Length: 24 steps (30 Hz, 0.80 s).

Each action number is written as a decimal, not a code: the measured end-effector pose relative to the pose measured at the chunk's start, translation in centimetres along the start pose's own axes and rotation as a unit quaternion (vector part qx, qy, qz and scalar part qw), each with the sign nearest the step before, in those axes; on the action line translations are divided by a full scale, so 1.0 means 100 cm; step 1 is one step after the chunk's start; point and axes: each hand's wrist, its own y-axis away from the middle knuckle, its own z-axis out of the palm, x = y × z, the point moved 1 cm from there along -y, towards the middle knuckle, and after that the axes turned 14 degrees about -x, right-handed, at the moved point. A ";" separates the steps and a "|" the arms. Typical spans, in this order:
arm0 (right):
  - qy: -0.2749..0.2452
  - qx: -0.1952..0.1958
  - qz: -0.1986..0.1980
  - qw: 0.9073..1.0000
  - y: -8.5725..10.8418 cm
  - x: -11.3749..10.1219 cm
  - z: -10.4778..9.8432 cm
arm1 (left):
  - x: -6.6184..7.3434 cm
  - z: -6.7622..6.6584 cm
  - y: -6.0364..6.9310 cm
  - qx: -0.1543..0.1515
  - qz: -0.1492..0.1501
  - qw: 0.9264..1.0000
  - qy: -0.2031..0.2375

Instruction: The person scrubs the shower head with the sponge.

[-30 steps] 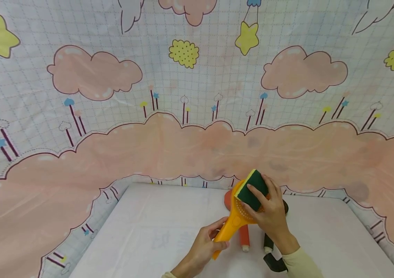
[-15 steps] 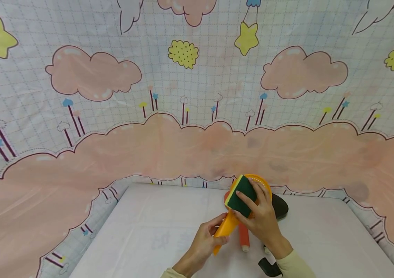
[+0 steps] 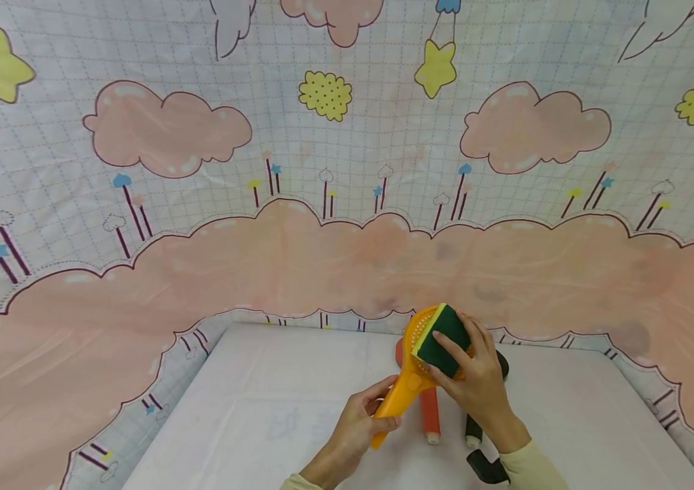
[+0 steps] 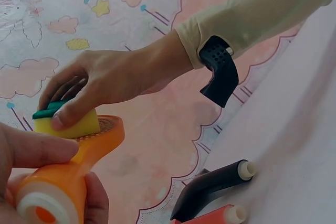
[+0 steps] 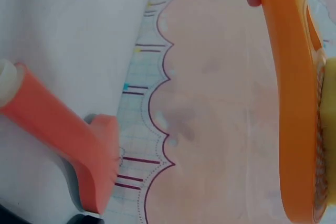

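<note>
My left hand (image 3: pixel 354 427) grips the handle of an orange shower head (image 3: pixel 403 398), raised above the table with its round perforated face turned up. On that face lies a green-and-yellow sponge (image 3: pixel 445 346), held by my right hand (image 3: pixel 483 384) with fingers and thumb at its edges. The left wrist view shows the sponge's yellow side (image 4: pixel 81 124) against the holes and its green layer on top. Seen from the right wrist, the orange body (image 5: pixel 294 103) stands edge-on, the sponge (image 5: pixel 332 129) pressed to it; my right hand is outside that view.
A red shower head (image 3: pixel 431 416) and a black shower head (image 3: pixel 473 430) lie on the white table (image 3: pixel 249 408), partly hidden behind my hands. A dark strap (image 4: pixel 218 72) hangs from the right wrist. Behind the table hangs a patterned cloth (image 3: pixel 347 265).
The sponge in my right hand slid down and left toward the handle, then back up and right across the face. The orange shower head tilted slightly; my left hand kept its grip.
</note>
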 end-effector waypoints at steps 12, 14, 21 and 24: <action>0.007 0.027 0.032 0.999 0.007 0.015 -0.010 | 0.005 -0.005 0.005 0.013 0.013 1.000 0.009; 0.008 0.028 0.034 0.999 0.007 0.015 -0.010 | 0.005 -0.005 0.005 0.012 0.016 1.000 0.013; -0.004 0.019 0.034 0.999 0.010 0.007 -0.006 | 0.007 -0.003 0.002 0.018 0.020 0.999 0.030; -0.005 0.013 0.038 0.999 0.012 0.003 -0.003 | 0.007 -0.003 0.000 0.022 0.022 0.999 0.034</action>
